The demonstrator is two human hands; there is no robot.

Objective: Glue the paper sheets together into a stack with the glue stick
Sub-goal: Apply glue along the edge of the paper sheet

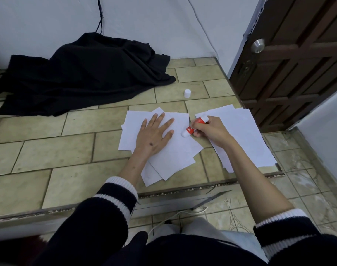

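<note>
The right hand has its fingers curled tight around a red-and-white glue stick, whose long axis slants from upper right down to lower left. Its white tip points down-left and touches the top sheet of a loose, fanned pile of white paper sheets. The left hand lies flat on that pile, palm down, fingers spread and gripping nothing, just left of the glue tip. A second spread of white paper sheets lies under the right wrist, reaching the right edge of the tan tiled counter. A small white cap stands upright on the tiles beyond both piles, well apart from them. A crumpled black cloth covers the counter's far left corner against the pale wall. A dark brown panelled door stands past the right edge.
</note>
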